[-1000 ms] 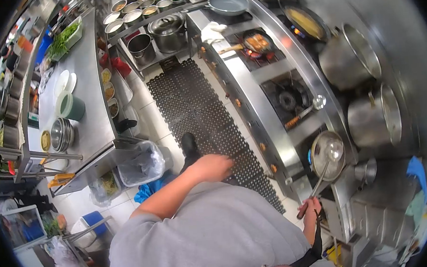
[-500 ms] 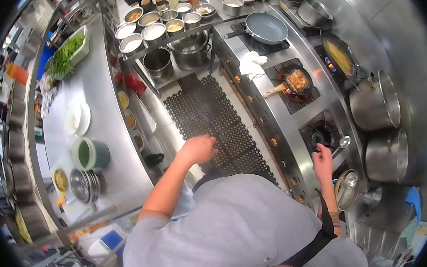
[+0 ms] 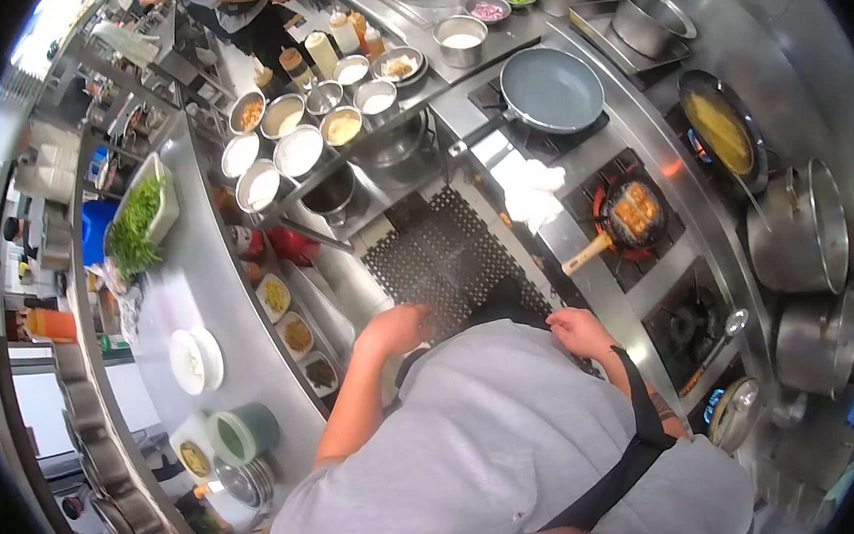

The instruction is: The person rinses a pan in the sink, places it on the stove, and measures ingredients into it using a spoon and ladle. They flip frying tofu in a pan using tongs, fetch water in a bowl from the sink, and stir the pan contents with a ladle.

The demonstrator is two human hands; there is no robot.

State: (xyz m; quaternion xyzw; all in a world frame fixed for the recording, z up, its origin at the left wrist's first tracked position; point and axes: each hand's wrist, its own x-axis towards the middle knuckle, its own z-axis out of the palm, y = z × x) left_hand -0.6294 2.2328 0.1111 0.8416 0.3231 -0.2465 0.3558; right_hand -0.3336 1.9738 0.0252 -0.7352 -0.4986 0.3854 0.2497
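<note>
My left hand hangs over the floor mat, fingers loosely bent and slightly blurred, with nothing in it. Close to the stove's front edge, beside my body, is my right hand, its fingers loosely curled and apart and nothing visible in them. The nearest pan is a small frying pan with a wooden handle, holding browned pieces in bubbling oil over a glowing burner. A white cloth lies on the stove edge, near a grey frying pan. A ladle rests beside an unlit burner.
A dark pan of yellow food and a large pot stand at the right. Several metal containers sit on the far counter. The left counter holds greens, plates and a green tub. Another person stands at the back.
My right hand has moved away from the burner area to the stove's front edge near my body. My left hand stays low over the mat. The view has shifted; another person now shows.
</note>
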